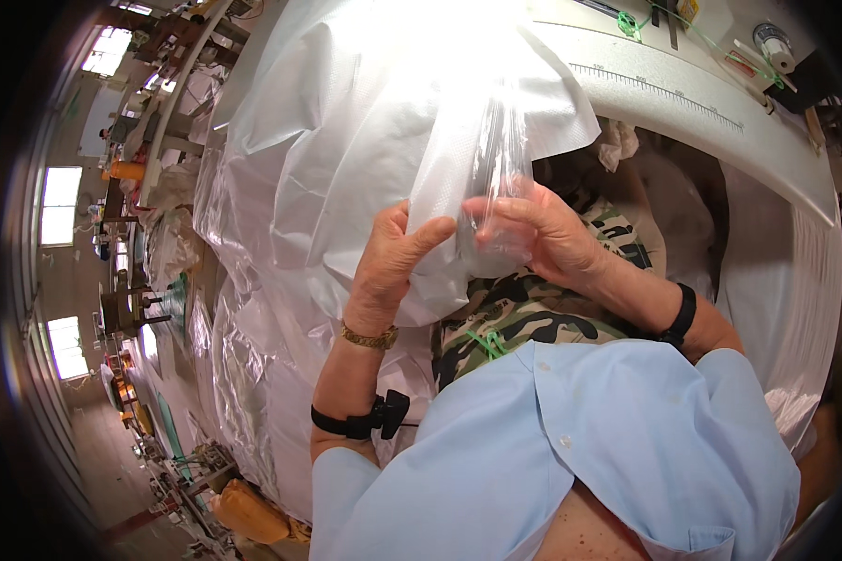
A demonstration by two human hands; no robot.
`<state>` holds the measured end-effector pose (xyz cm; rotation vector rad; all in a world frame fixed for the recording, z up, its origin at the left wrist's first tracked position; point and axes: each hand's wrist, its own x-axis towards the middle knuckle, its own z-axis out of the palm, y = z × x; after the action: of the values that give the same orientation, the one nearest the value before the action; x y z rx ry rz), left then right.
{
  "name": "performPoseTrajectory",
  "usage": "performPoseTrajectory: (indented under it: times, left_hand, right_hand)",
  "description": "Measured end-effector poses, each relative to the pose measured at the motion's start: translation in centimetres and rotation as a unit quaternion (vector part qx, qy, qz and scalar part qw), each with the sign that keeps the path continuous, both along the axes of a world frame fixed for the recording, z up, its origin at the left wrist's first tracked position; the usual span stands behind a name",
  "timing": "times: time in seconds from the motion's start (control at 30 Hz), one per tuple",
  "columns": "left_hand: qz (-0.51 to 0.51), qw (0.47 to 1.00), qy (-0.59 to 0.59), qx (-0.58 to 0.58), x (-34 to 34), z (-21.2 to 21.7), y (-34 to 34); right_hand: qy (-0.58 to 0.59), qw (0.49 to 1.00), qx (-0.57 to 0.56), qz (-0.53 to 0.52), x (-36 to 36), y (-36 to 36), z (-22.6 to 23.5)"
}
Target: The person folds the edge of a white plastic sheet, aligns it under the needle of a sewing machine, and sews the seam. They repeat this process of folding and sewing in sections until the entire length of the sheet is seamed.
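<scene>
The person's left hand (388, 266) and right hand (533, 229) meet near the middle of the view, both grasping a clear plastic bag (477, 178). The left hand's fingers (426, 236) are curled around the bag's lower left edge, with the thumb pressed on its front. The right hand's fingers (496, 208) pinch the bag's thin film from the right, the fingertips lying flat across it. The bag rises upright from the hands toward the far side and is bright with light at its top.

Behind and to the left of the bag lies a large heap of white translucent plastic sheeting (299, 159), spreading from the far edge down the left side. Just under the hands sits a piece of camouflage fabric (524, 313) with a green plastic tie (486, 341) on it, touching the lower part of the bag. A gold bracelet (370, 337) and a black band (360, 421) circle the left wrist and forearm; another black band (681, 316) circles the right wrist. A white table (702, 107) with a printed ruler scale curves across the far right.
</scene>
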<state>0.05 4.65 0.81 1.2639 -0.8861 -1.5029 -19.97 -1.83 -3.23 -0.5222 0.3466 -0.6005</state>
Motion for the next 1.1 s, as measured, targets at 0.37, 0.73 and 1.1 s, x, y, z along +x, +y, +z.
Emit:
performPoseTrajectory:
  times: [0.37, 0.73, 1.1]
  left_hand:
    - [0.036, 0.99, -0.133, 0.001, -0.3, -0.9, -0.4]
    - [0.012, 0.964, -0.258, -0.063, -0.8, -1.5, -0.6]
    - [0.045, 0.847, -0.43, -0.308, -3.6, 1.1, 0.8]
  right_hand:
    - [-0.027, 0.998, -0.046, -0.028, 0.0, 0.2, -1.3]
    - [0.131, 0.965, -0.222, -0.044, -1.4, 1.3, 2.9]
    - [0.218, 0.8, -0.545, -0.119, -0.4, 0.2, 5.9]
